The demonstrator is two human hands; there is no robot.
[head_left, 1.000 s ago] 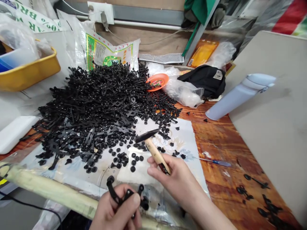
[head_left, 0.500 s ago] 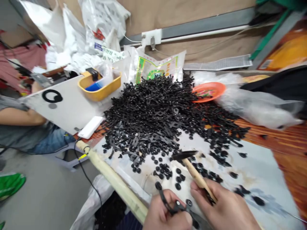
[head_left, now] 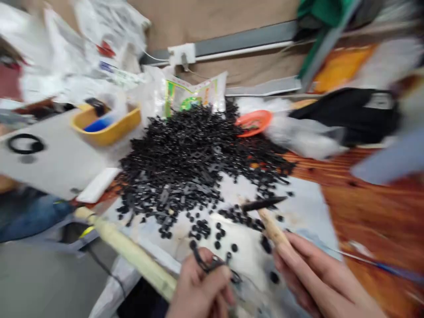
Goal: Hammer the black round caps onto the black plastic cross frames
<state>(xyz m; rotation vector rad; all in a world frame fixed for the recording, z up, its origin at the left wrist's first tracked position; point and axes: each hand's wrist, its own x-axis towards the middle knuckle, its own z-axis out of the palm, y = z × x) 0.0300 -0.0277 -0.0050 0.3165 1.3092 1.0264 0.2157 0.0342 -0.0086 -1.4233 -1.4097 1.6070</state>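
Black plastic fitting [head_left: 207,263], pinched between the fingers of our left hand [head_left: 198,293], just over the near edge of the desk [head_left: 380,229]. Our right hand [head_left: 318,276] curled around a wood-handled small hammer [head_left: 272,226], black head pointing left. Beneath both: a stained white sheet [head_left: 298,212] scattered with black round-headed studs [head_left: 217,232]. Beyond: a heaped pile of black plastic parts [head_left: 185,154], an orange plate [head_left: 253,123] at its far right, a yellow tub [head_left: 106,126] at its far left.

Yellow plastic tub [head_left: 106,131], orange plastic plate [head_left: 260,120], black fabric bag [head_left: 344,114], bamboo pole [head_left: 129,251]
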